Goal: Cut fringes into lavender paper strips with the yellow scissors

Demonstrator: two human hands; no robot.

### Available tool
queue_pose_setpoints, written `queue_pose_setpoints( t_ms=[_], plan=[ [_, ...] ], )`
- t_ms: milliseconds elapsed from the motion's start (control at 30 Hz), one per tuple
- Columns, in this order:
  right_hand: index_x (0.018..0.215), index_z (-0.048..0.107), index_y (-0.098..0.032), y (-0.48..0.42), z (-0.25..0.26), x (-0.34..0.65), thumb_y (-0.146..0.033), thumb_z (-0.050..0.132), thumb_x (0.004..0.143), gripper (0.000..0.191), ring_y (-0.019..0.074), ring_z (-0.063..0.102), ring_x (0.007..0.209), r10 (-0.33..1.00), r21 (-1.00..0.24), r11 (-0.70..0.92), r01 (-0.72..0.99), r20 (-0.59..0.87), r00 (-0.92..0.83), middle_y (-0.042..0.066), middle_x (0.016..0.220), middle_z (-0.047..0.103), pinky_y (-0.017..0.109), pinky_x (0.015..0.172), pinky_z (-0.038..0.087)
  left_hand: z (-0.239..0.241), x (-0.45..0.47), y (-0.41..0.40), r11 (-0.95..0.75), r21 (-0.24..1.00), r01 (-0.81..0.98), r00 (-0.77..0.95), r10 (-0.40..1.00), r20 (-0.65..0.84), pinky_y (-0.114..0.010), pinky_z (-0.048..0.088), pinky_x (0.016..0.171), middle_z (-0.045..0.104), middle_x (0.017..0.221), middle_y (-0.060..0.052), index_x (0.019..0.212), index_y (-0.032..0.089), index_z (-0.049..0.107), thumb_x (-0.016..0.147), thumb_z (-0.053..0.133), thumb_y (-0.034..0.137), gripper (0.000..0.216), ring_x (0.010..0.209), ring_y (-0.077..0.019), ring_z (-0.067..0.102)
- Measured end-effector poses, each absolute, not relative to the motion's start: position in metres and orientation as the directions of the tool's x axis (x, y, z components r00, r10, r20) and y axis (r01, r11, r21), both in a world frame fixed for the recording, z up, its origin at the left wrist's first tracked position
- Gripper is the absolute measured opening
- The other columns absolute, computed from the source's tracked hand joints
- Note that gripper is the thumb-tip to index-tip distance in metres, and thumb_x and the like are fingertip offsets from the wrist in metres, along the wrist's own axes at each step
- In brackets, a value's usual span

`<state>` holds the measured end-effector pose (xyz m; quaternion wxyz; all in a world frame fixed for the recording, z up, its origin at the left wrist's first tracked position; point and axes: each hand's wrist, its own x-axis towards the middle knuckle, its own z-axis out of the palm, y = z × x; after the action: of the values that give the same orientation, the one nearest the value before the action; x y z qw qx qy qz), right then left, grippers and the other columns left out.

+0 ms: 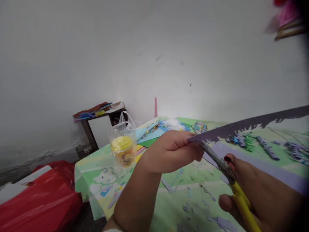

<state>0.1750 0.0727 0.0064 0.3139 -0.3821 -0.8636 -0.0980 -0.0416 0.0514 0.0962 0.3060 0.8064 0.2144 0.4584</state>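
Observation:
My left hand [177,149] pinches one end of a long purple paper strip [251,125] that stretches up to the right, its lower edge cut into a ragged fringe. In my right hand [251,183] is a pair of scissors [241,196] with yellow handles. The blades reach toward the strip close to my left fingertips, and their tips overlap its lower edge. A flat sheet of lilac paper [260,167] lies on the table beneath the strip. Rolled, fringed paper pieces [267,148] in purple and green lie behind it.
A yellow-lidded tub [123,151] in a clear plastic bag stands at the table's left. Coloured sheets and white shreds [172,125] lie at the back. Scraps litter the green tablecloth [173,206]. A red plastic bag [48,199] and a small cabinet [100,130] are left of the table.

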Motion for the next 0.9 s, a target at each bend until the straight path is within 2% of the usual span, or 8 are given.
queue_pose_setpoints(
  t_ms=[133,267,333,467,567,667,833,900],
  plan=[
    [0.127,0.028,-0.016,0.073,0.005,0.176,-0.05,0.033,0.083,0.056,0.0389,0.059,0.089,0.582,-0.014,0.695,0.719,0.598,-0.551,0.019,0.102,0.058,0.057,0.072,0.047,0.098,-0.042,0.048,-0.694,0.704,0.147,0.467,0.677,0.569,-0.021,0.035,0.051,0.046,0.058,0.001,0.06,0.017,0.046,0.081,0.044,0.024,0.023,0.052,-0.007,0.04],
    [0.127,0.026,-0.018,0.075,0.006,0.174,-0.048,0.031,0.084,0.053,0.0406,0.059,0.092,0.513,0.058,0.694,0.718,0.659,-0.549,0.02,0.103,0.058,0.058,0.073,0.047,0.099,-0.043,0.046,-0.68,0.707,0.195,0.465,0.699,0.544,-0.021,0.037,0.051,0.048,0.059,0.0,0.06,0.017,0.048,0.082,0.042,0.031,0.026,0.053,-0.0082,0.043],
    [0.124,0.028,-0.018,0.075,0.007,0.173,-0.048,0.032,0.084,0.049,0.0389,0.06,0.09,0.489,0.063,0.701,0.71,0.682,-0.544,0.02,0.102,0.059,0.055,0.072,0.049,0.099,-0.043,0.045,-0.682,0.703,0.203,0.462,0.699,0.545,-0.022,0.037,0.051,0.048,0.058,0.0,0.06,0.017,0.048,0.082,0.042,0.031,0.026,0.053,-0.0085,0.043],
    [0.111,0.036,-0.02,0.071,0.014,0.172,-0.049,0.035,0.084,0.04,0.0342,0.063,0.074,0.534,0.031,0.688,0.725,0.654,-0.535,0.015,0.088,0.06,0.05,0.061,0.051,0.097,-0.042,0.044,-0.669,0.711,0.218,0.438,0.718,0.541,-0.022,0.037,0.051,0.047,0.057,0.0,0.059,0.018,0.049,0.081,0.043,0.03,0.026,0.052,-0.0085,0.042],
    [0.103,0.038,-0.023,0.067,0.02,0.171,-0.047,0.035,0.085,0.03,0.0333,0.063,0.072,0.564,0.025,0.669,0.742,0.634,-0.529,0.013,0.084,0.059,0.051,0.063,0.05,0.096,-0.041,0.044,-0.659,0.731,0.179,0.429,0.721,0.544,-0.022,0.037,0.05,0.048,0.058,0.0,0.057,0.017,0.048,0.081,0.044,0.028,0.026,0.052,-0.0079,0.042],
    [0.1,0.038,-0.023,0.066,0.023,0.17,-0.05,0.036,0.084,0.031,0.0321,0.063,0.068,0.607,-0.008,0.663,0.749,0.592,-0.531,0.01,0.079,0.057,0.051,0.063,0.049,0.096,-0.041,0.044,-0.666,0.738,0.107,0.454,0.694,0.56,-0.021,0.037,0.051,0.049,0.06,0.0,0.056,0.017,0.047,0.081,0.043,0.025,0.026,0.052,-0.0072,0.042],
    [0.096,0.038,-0.025,0.066,0.025,0.169,-0.053,0.036,0.083,0.03,0.0293,0.061,0.061,0.663,-0.086,0.658,0.748,0.537,-0.522,0.007,0.074,0.056,0.05,0.06,0.048,0.095,-0.041,0.046,-0.608,0.782,0.136,0.471,0.734,0.489,-0.023,0.035,0.049,0.048,0.059,-0.001,0.057,0.018,0.048,0.08,0.047,0.035,0.029,0.052,-0.0088,0.042],
    [0.097,0.037,-0.025,0.067,0.027,0.168,-0.052,0.036,0.083,0.03,0.0283,0.061,0.058,0.67,-0.09,0.658,0.748,0.523,-0.526,0.005,0.071,0.055,0.05,0.058,0.048,0.095,-0.041,0.047,-0.62,0.781,0.08,0.489,0.707,0.511,-0.023,0.032,0.047,0.045,0.055,0.001,0.056,0.018,0.048,0.081,0.047,0.037,0.031,0.049,-0.0081,0.039]
  ],
)
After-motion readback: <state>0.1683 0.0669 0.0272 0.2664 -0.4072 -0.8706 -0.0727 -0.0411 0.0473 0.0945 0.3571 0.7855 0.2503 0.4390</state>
